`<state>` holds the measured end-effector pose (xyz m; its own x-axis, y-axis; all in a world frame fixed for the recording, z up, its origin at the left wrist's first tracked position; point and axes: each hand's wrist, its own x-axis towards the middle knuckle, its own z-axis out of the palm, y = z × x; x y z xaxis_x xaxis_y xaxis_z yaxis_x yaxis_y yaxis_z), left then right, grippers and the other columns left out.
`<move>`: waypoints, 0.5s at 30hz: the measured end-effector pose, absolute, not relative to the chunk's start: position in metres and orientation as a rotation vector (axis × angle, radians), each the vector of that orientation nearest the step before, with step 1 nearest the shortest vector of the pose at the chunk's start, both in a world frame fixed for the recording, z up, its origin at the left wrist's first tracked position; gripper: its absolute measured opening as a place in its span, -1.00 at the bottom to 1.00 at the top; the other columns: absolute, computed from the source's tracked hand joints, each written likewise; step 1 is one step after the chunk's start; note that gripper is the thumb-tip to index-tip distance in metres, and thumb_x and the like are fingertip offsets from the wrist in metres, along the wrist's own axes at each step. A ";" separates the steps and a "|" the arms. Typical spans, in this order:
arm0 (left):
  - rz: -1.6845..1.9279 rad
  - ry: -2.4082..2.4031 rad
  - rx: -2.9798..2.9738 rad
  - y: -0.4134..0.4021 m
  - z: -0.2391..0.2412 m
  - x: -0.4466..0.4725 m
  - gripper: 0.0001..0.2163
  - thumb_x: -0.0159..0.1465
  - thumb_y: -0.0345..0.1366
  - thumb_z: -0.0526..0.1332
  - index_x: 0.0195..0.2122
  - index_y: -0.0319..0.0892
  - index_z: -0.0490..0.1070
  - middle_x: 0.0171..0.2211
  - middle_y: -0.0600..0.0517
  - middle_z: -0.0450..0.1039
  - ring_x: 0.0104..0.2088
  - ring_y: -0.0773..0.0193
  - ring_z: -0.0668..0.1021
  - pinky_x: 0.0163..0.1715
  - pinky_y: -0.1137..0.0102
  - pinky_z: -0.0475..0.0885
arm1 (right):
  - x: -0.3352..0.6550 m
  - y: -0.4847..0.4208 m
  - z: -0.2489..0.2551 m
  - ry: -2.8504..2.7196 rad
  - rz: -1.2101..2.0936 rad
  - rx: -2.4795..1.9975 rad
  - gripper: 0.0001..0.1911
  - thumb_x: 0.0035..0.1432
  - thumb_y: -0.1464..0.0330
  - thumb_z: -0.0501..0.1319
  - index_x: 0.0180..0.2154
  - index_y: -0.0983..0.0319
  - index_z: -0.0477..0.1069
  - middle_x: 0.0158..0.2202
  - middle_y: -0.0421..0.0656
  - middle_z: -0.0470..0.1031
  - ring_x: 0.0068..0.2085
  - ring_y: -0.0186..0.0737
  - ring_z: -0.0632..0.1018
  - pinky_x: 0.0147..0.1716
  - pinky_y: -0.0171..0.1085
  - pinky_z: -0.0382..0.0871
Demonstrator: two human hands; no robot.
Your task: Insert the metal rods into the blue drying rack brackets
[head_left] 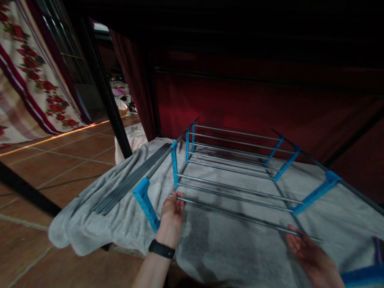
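A loose grey metal rod (228, 213) runs across the near side, held at both ends. My left hand (172, 210), with a black band on the wrist, closes round its left end beside the nearest blue plastic bracket (147, 202). Toward the other end, my right hand (306, 248) grips the rod between thumb and fingers. Behind it lies a partly built rack of grey rods and blue brackets (315, 194), with several crossbars (237, 193) joining its two sides. The near right bracket (364, 276) shows only partly at the frame's edge.
A bundle of grey rods (132, 182) rests left of the rack on the grey blanket (90, 228) covering the bed. A black bed post (105, 84) rises at left. Dark red cloth (228, 96) hangs behind. Tiled floor (66, 168) lies left, with a floral curtain (45, 80) beyond.
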<state>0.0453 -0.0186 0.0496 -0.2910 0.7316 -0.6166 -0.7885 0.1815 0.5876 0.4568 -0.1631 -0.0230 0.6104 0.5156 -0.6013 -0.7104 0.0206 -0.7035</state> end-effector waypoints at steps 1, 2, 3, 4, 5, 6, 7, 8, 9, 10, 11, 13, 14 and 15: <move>1.482 1.132 -0.064 -0.019 0.050 0.045 -0.82 0.35 -0.54 0.16 -0.39 -0.19 0.34 -0.50 0.11 0.45 -0.57 0.46 0.52 -0.56 0.58 0.38 | 0.457 -0.163 -0.025 0.206 0.960 -1.225 -0.75 0.18 0.61 0.12 -0.32 0.19 0.47 -0.24 -0.17 0.57 -0.30 -0.32 0.64 -0.36 -0.34 0.63; 1.476 1.134 -0.059 -0.019 0.051 0.045 -0.81 0.35 -0.54 0.15 -0.39 -0.19 0.34 -0.51 0.11 0.45 -0.58 0.45 0.51 -0.56 0.58 0.39 | 0.457 -0.162 -0.027 0.212 0.962 -1.222 -0.75 0.19 0.62 0.11 -0.31 0.20 0.47 -0.24 -0.17 0.57 -0.31 -0.34 0.63 -0.36 -0.35 0.63; 1.467 1.139 -0.057 -0.019 0.051 0.045 -0.81 0.36 -0.55 0.14 -0.39 -0.19 0.34 -0.51 0.11 0.45 -0.59 0.44 0.51 -0.57 0.57 0.39 | 0.456 -0.160 -0.027 0.212 0.962 -1.214 -0.74 0.21 0.62 0.10 -0.30 0.20 0.47 -0.24 -0.18 0.57 -0.31 -0.35 0.63 -0.36 -0.36 0.62; 1.456 1.150 -0.061 -0.019 0.052 0.044 -0.80 0.36 -0.54 0.13 -0.40 -0.19 0.34 -0.51 0.11 0.45 -0.59 0.44 0.50 -0.57 0.57 0.40 | 0.455 -0.157 -0.026 0.210 0.960 -1.199 -0.75 0.23 0.61 0.10 -0.30 0.20 0.47 -0.25 -0.19 0.57 -0.32 -0.37 0.63 -0.35 -0.38 0.62; 1.441 1.168 -0.071 -0.018 0.051 0.042 -0.80 0.37 -0.54 0.12 -0.40 -0.20 0.34 -0.51 0.10 0.45 -0.60 0.43 0.50 -0.57 0.56 0.41 | 0.453 -0.154 -0.024 0.206 0.956 -1.181 -0.76 0.26 0.59 0.10 -0.30 0.21 0.47 -0.26 -0.20 0.57 -0.33 -0.38 0.63 -0.34 -0.39 0.62; 1.421 1.188 -0.083 -0.016 0.051 0.041 -0.80 0.37 -0.54 0.12 -0.39 -0.20 0.35 -0.51 0.10 0.46 -0.60 0.43 0.51 -0.57 0.56 0.41 | 0.451 -0.150 -0.022 0.200 0.956 -1.165 -0.77 0.28 0.58 0.10 -0.30 0.21 0.47 -0.28 -0.21 0.56 -0.33 -0.39 0.63 -0.33 -0.40 0.62; 1.400 1.208 -0.095 -0.014 0.050 0.040 -0.81 0.37 -0.54 0.12 -0.39 -0.20 0.35 -0.51 0.09 0.46 -0.59 0.42 0.51 -0.57 0.55 0.42 | 0.449 -0.146 -0.019 0.195 0.961 -1.154 -0.78 0.30 0.56 0.11 -0.30 0.21 0.46 -0.29 -0.22 0.56 -0.34 -0.40 0.63 -0.32 -0.41 0.62; 1.381 1.218 -0.104 -0.012 0.048 0.038 -0.82 0.36 -0.54 0.13 -0.38 -0.21 0.37 -0.50 0.08 0.47 -0.58 0.41 0.52 -0.57 0.54 0.42 | 0.447 -0.143 -0.016 0.193 0.966 -1.148 -0.78 0.31 0.56 0.11 -0.30 0.21 0.47 -0.30 -0.22 0.56 -0.35 -0.40 0.63 -0.32 -0.41 0.62; 1.367 1.220 -0.107 -0.010 0.047 0.037 -0.84 0.35 -0.53 0.14 -0.36 -0.21 0.38 -0.50 0.07 0.47 -0.58 0.39 0.53 -0.57 0.53 0.42 | 0.445 -0.141 -0.014 0.196 0.973 -1.146 -0.78 0.31 0.56 0.11 -0.29 0.21 0.47 -0.30 -0.22 0.57 -0.35 -0.40 0.63 -0.32 -0.41 0.62; 1.358 1.212 -0.107 -0.008 0.045 0.037 -0.86 0.34 -0.53 0.15 -0.33 -0.21 0.40 -0.49 0.07 0.48 -0.57 0.37 0.55 -0.56 0.52 0.43 | 0.443 -0.139 -0.013 0.204 0.981 -1.145 -0.78 0.31 0.57 0.11 -0.29 0.21 0.46 -0.30 -0.22 0.57 -0.35 -0.39 0.64 -0.32 -0.40 0.62; 1.354 1.200 -0.105 -0.007 0.043 0.036 -0.88 0.33 -0.53 0.16 -0.30 -0.21 0.42 -0.49 0.06 0.48 -0.56 0.35 0.56 -0.56 0.50 0.44 | 0.442 -0.138 -0.013 0.214 0.990 -1.142 -0.77 0.31 0.58 0.10 -0.29 0.21 0.46 -0.29 -0.21 0.58 -0.34 -0.39 0.64 -0.32 -0.40 0.63; 1.352 1.175 -0.105 -0.005 0.040 0.036 -0.88 0.31 -0.52 0.18 -0.25 -0.20 0.45 -0.49 0.06 0.48 -0.54 0.32 0.58 -0.53 0.47 0.46 | 0.441 -0.139 -0.013 0.231 1.007 -1.131 -0.77 0.30 0.59 0.10 -0.27 0.22 0.47 -0.28 -0.21 0.59 -0.33 -0.37 0.65 -0.32 -0.38 0.63; 1.350 1.166 -0.104 -0.005 0.040 0.037 -0.87 0.30 -0.53 0.17 -0.23 -0.20 0.46 -0.48 0.06 0.48 -0.53 0.32 0.58 -0.52 0.46 0.47 | 0.442 -0.140 -0.014 0.238 1.015 -1.123 -0.77 0.30 0.59 0.11 -0.26 0.22 0.47 -0.27 -0.21 0.60 -0.32 -0.37 0.65 -0.31 -0.37 0.64; 1.345 1.160 -0.105 -0.005 0.039 0.037 -0.86 0.30 -0.54 0.17 -0.23 -0.20 0.46 -0.48 0.06 0.48 -0.52 0.32 0.59 -0.51 0.46 0.48 | 0.443 -0.142 -0.014 0.243 1.023 -1.117 -0.78 0.30 0.59 0.11 -0.25 0.22 0.48 -0.26 -0.20 0.60 -0.30 -0.36 0.66 -0.31 -0.36 0.64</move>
